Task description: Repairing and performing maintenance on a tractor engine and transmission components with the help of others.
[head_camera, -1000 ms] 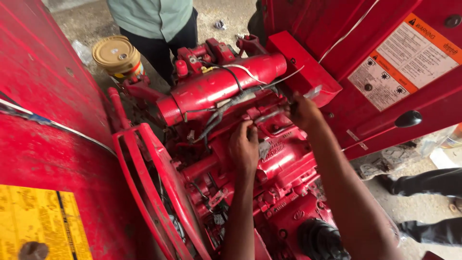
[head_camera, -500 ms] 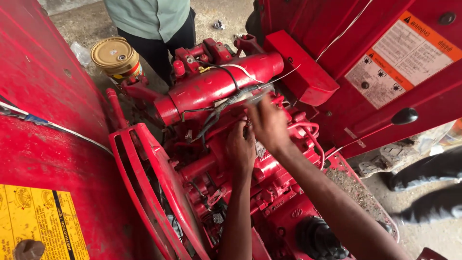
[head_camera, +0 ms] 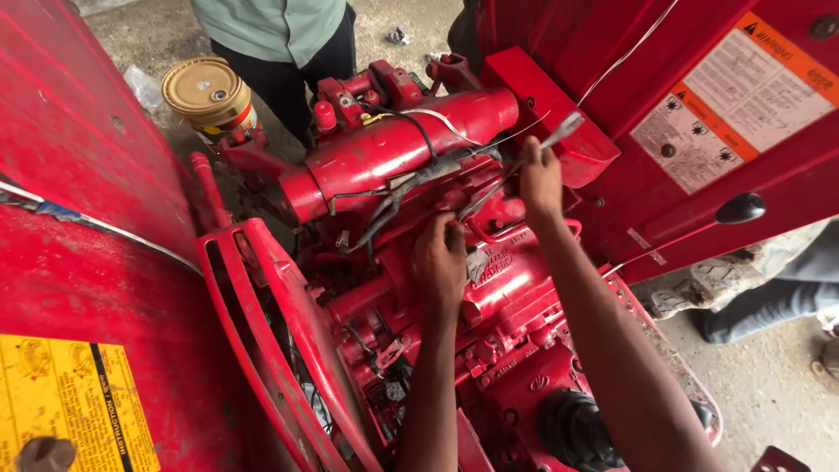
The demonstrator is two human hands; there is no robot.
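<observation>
Right hand fingers grip a metal tool at the engine top edge; left hand fingers curl on the engine, apparently gripping nothing.

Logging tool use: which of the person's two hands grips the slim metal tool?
The right hand, raised beside the red cylinder, grips the slim metal tool; the left hand rests lower.

Both bare forearms stretched forward from the lower edge, nearly parallel. Left hand palm down, fingers curled under, knuckles up. Right hand further out and higher — closed in a fist, wrist straight, thumb side uppermost — well apart from the left.
</observation>
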